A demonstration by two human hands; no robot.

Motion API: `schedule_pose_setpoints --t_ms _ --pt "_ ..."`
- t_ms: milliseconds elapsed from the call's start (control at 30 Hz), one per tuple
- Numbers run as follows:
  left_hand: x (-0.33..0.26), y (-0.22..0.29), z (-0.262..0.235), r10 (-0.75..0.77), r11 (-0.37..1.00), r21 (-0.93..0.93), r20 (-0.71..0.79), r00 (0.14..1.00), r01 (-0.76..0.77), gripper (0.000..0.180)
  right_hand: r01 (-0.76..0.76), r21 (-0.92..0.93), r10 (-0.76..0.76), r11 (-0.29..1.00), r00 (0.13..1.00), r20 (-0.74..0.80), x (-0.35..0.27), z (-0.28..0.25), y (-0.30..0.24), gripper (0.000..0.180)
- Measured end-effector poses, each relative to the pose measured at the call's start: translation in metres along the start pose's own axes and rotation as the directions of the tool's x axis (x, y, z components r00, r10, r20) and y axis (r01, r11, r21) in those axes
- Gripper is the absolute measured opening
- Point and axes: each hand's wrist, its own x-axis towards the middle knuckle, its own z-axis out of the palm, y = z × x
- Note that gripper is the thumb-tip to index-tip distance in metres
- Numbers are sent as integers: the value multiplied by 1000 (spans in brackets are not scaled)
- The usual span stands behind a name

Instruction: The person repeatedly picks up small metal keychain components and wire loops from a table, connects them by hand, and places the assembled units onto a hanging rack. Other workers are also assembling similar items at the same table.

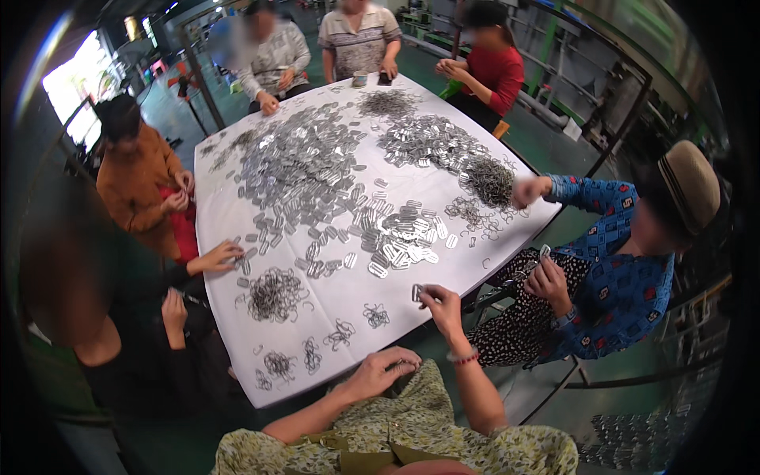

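Observation:
My right hand (443, 309) is raised over the near right edge of the table, a small metal slide buckle (416, 293) pinched between its thumb and fingers. Lower down, off the near table edge, my left hand (383, 374) is curled above my lap. Whatever its fingers hold is hidden. Closest on the tabletop are small clumps of bent wire hooks (376, 315), with a larger heap of wire pieces (275, 295) to the left. Flat silver buckles (404, 237) lie in a loose pile beyond my right hand.
A white-covered table (348, 305) fills the middle, with a broad mound of buckles (301, 158) farther back. A dark wire heap (491, 182) sits right. Several people work around it; a person in blue (609, 237) is close on my right, another person's hand (226, 255) reaches in left.

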Motion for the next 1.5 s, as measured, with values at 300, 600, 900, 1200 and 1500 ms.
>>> schedule_pose_setpoints --t_ms 300,600,900,1200,1500 --pt "-5 -8 13 -89 987 122 -133 987 105 24 220 91 -207 971 969 -136 -149 0 -68 20" --pt "-25 -4 28 80 989 143 -232 970 -47 31 221 275 -163 936 962 -218 -173 10 -74 17" --pt "-39 -29 40 168 972 211 -335 927 -100 31 202 287 -149 936 969 -197 -182 13 -60 13" --pt "-59 -65 34 140 988 111 -306 942 -111 42 125 331 -77 935 985 -153 -182 21 -40 8" --pt "-68 -108 -148 178 713 587 -681 710 385 15 133 308 -135 942 991 -16 -163 15 -12 11"
